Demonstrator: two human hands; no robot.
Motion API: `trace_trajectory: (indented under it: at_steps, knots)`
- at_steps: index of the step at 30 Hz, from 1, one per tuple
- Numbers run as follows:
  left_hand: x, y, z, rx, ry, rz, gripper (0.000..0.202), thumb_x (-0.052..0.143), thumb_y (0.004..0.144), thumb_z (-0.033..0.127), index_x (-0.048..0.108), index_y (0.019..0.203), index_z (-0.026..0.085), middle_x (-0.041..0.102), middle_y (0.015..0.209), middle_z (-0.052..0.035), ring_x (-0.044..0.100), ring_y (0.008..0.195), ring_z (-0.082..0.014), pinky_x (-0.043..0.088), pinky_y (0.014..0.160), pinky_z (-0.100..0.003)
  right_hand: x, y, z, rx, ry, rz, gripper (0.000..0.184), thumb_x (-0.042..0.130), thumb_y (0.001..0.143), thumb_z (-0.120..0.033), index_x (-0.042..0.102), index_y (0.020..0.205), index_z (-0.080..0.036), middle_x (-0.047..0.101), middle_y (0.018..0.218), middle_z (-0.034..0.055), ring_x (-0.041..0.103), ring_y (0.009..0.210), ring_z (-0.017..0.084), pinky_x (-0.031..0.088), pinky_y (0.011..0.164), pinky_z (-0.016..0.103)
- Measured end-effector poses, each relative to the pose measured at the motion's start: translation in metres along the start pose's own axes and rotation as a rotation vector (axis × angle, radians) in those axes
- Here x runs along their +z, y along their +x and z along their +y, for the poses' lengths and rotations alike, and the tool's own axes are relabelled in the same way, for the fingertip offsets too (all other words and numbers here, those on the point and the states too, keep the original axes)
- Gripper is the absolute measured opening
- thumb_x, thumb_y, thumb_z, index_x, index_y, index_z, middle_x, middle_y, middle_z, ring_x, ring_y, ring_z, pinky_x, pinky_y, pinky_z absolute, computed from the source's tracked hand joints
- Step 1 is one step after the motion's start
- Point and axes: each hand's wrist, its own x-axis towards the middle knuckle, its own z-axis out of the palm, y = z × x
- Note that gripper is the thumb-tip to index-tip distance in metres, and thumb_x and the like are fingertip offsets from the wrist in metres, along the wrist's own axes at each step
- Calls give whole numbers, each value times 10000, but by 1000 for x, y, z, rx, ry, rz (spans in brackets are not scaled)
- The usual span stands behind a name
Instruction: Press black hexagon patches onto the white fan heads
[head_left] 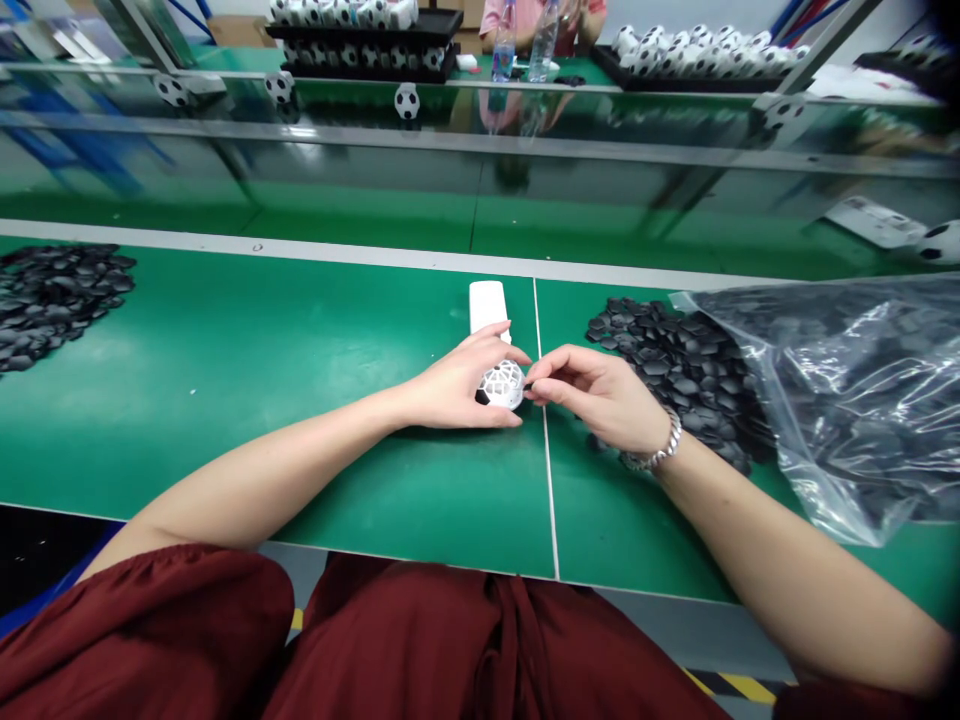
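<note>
My left hand is wrapped round a small white ball-shaped shell with an open honeycomb pattern, holding it on the green table. My right hand, with a metal bracelet at the wrist, pinches a small black piece against the side of the shell. A heap of black pieces lies just right of my right hand. A white flat box lies behind the shell.
A clear plastic bag of black pieces sprawls at the right. Another black heap lies far left. Beyond a glossy conveyor, trays of finished black-and-white balls and another person's water bottles stand.
</note>
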Motion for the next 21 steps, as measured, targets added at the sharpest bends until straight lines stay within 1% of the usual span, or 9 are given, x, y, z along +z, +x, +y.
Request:
trace_trajectory:
  at_steps: [3,6,9,11,15,18,21]
  knots:
    - [0,0,-1,11,-5,5,551,707,644,391,487,1107,187,499,1227,-98,164,1340,-281,233,1070,-468,0,0,-1,18,-51,-21,157,640,726,-320,598,733,-169,601,716,9,561,652,107,493,643,265]
    - [1,0,-2,16,1,10,554,710,640,392,487,1104,190,506,1211,-98,172,1337,-286,239,1064,-477,0,0,-1,104,13,-55,174,645,718,-325,581,741,-165,603,665,-2,572,603,101,496,614,259]
    - [2,-1,-3,11,-3,5,569,716,634,396,483,1107,183,514,1199,-95,183,1333,-284,243,1065,-467,-1,-1,0,168,70,-109,197,634,725,-343,560,760,-163,631,682,16,610,651,126,504,640,279]
    - [1,-1,-2,9,-8,1,572,710,639,411,481,1110,180,511,1205,-94,181,1334,-278,241,1069,-456,-1,-1,0,140,32,-122,190,624,736,-342,565,766,-164,633,707,25,604,675,130,497,654,286]
    - [1,-1,0,3,-25,10,551,683,663,455,483,1105,196,509,1206,-89,163,1341,-266,235,1072,-456,-1,-1,3,-30,-168,-83,160,612,749,-331,596,745,-172,589,778,29,540,695,125,458,658,283]
    - [1,-1,2,-10,-39,15,516,674,675,453,488,1091,209,518,1193,-82,173,1339,-267,240,1066,-471,1,0,7,-40,-193,-81,181,594,763,-358,587,760,-178,572,773,26,516,675,128,443,631,286]
    - [1,-1,3,-12,-41,24,491,666,690,433,489,1088,206,514,1202,-83,172,1341,-259,236,1071,-463,4,-1,9,-39,-181,-51,198,602,754,-375,577,761,-178,564,761,24,513,669,131,437,623,285]
